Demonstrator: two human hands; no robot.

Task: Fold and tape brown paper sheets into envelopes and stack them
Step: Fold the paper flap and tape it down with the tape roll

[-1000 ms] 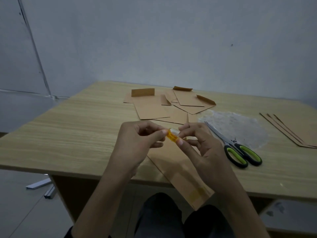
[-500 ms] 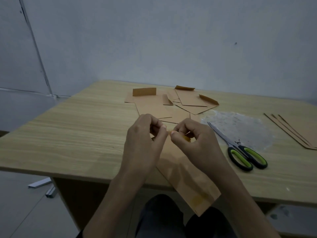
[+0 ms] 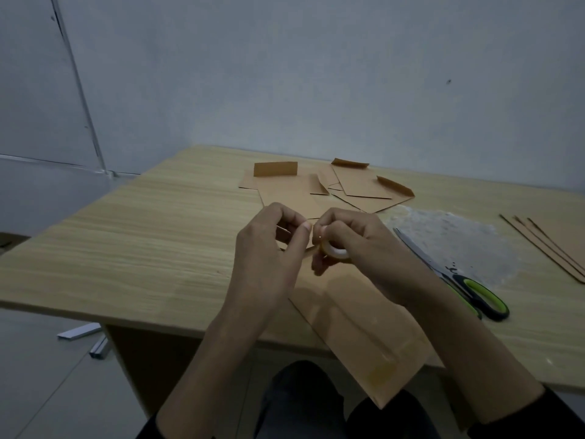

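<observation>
A folded brown paper envelope [image 3: 357, 324] lies slanted on the wooden table [image 3: 142, 248], its near end with a strip of yellowish tape hanging over the front edge. Above its far end my right hand [image 3: 357, 245] holds a small roll of tape [image 3: 335, 251]. My left hand [image 3: 269, 248] is just left of it, thumb and forefinger pinched together next to the roll; whether they hold the tape's end I cannot tell. Behind my hands lie several finished brown envelopes [image 3: 319, 191], loosely overlapping, some with flaps standing up.
Scissors with green and black handles [image 3: 456, 274] lie right of my hands, partly on a clear plastic sheet [image 3: 449, 242]. Flat brown paper sheets [image 3: 550, 245] sit at the right edge. A grey wall stands behind the table. My knees are below the front edge.
Both hands have moved away from me and lowered slightly over the far end of the envelope. The tape roll has turned in my right hand, its white core now showing.
</observation>
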